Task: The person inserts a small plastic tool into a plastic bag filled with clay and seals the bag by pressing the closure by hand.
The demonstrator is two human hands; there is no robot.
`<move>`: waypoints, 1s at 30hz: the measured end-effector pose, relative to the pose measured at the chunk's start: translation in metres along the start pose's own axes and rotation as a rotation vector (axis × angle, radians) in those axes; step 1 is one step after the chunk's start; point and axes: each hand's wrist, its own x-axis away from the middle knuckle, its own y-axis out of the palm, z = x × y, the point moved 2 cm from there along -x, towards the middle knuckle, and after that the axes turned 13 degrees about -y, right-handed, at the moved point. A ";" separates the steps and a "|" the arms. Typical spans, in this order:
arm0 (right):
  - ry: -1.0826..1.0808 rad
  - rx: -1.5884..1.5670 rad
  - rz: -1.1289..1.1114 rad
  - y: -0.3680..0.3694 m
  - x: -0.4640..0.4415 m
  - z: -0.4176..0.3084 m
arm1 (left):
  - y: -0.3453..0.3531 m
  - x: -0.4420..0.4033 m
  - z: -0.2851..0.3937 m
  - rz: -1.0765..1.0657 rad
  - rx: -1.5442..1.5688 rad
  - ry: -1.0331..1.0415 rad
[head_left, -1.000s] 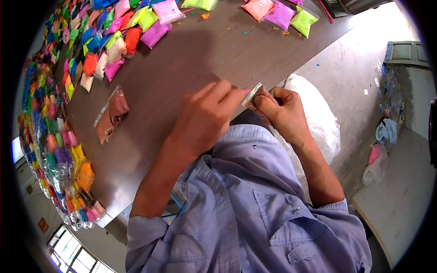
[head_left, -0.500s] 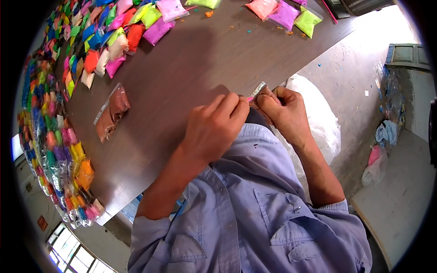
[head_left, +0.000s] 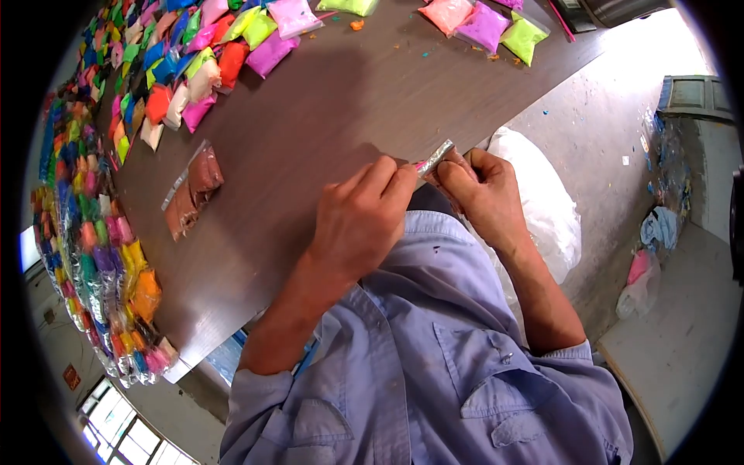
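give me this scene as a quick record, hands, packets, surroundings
left hand: fingertips beside a small pink piece; firm grip unclear
right hand: pinching a brown packet with a shiny strip along its edge
table: dark, wood-grained
lying apart, left: second brown packet
upper left: pile of coloured packets
far left: clear-wrapped coloured bundles
beyond right forearm: white plastic bag
pink piece identity: too small to tell

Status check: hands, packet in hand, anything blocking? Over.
Right hand pinching brown packet. Left hand bunched by its silvery edge, hold unclear. Nothing visibly blocking.
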 end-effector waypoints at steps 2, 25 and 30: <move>-0.029 -0.009 0.014 0.001 0.000 0.005 | -0.003 0.005 0.003 -0.056 0.003 -0.024; -0.054 -0.040 0.003 0.002 0.000 0.015 | 0.002 0.011 0.003 -0.065 0.174 -0.218; -0.043 -0.039 -0.001 0.003 0.000 0.010 | -0.002 0.002 -0.009 -0.014 0.067 -0.262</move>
